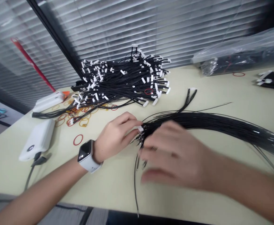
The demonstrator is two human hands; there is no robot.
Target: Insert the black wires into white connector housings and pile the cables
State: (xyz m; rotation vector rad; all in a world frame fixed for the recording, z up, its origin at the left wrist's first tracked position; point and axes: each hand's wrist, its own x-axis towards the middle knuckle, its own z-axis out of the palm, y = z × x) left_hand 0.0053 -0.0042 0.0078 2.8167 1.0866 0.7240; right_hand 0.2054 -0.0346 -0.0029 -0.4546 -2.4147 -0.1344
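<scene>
My left hand (114, 136), with a smartwatch (88, 155) on the wrist, pinches a small white connector (140, 128) at the end of a thick bundle of thin black wires (221, 125). That bundle sweeps away to the right across the pale table (118, 184). My right hand (174, 156) hovers over the bundle's near end, blurred by motion, with its fingers spread toward the wire tips. One loose black wire (135, 184) trails down to the table's front edge.
A heap of black wires with white connectors (125, 78) lies at the back. Rubber bands (78, 120) are scattered at the left, near two white devices (38, 139) (49, 100). Plastic bags of wires (240, 56) lie at the back right, and another connector bundle (271, 79) beside them.
</scene>
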